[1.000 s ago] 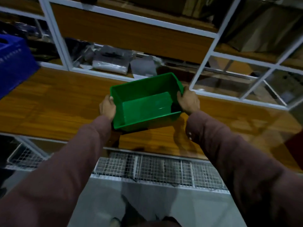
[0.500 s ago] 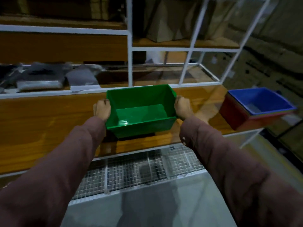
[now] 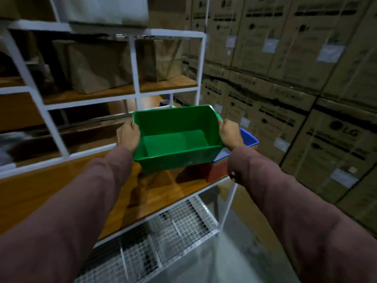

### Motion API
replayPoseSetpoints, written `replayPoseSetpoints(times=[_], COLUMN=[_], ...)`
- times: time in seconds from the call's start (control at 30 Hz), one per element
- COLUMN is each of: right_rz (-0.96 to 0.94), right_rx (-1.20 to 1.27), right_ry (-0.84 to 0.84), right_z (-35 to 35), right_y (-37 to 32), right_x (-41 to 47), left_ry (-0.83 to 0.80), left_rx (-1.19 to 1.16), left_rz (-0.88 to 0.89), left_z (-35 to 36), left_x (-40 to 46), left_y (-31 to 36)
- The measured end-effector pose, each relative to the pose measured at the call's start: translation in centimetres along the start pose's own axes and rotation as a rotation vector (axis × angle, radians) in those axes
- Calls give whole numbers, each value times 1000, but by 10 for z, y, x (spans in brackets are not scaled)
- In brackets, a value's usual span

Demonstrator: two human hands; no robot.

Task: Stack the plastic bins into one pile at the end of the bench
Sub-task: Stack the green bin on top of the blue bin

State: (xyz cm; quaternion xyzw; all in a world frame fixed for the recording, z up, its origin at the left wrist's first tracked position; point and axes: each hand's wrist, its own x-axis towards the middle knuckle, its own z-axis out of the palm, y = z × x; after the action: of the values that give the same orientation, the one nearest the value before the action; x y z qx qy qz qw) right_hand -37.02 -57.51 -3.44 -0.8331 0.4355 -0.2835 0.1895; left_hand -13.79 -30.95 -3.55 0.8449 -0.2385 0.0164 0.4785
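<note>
I hold an empty green plastic bin in the air above the wooden bench. My left hand grips its left rim and my right hand grips its right rim. Just behind and to the right of it, at the bench's right end, stands a pile of bins: a blue bin nested in a red bin. The green bin covers most of that pile and overlaps its left part.
A white metal shelf frame with brown bags rises behind the bench. Stacked cardboard boxes form a wall on the right, close to the bench end. A wire mesh shelf lies below the bench.
I have carried the green bin to the right along the bench and raised it. The blue and red pile, far to the right before, now sits just behind the bin.
</note>
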Motion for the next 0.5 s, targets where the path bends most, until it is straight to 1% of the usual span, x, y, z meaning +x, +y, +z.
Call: replayPoseSetpoints(times=[0.07, 0.23, 0.37, 0.5], right_rz=[22, 48, 91, 109], right_rx=[-25, -84, -99, -89], right_ry=[30, 107, 95, 30], right_z=[-20, -60, -71, -62], right_y=[31, 94, 139, 172], right_x=[30, 93, 134, 169], left_ry=[-16, -90, -130, -93], left_rx=[-38, -149, -107, -52], left_rz=[32, 44, 23, -1], left_z=[35, 123, 184, 214], left_x=[7, 27, 43, 39], left_y=[34, 96, 114, 122])
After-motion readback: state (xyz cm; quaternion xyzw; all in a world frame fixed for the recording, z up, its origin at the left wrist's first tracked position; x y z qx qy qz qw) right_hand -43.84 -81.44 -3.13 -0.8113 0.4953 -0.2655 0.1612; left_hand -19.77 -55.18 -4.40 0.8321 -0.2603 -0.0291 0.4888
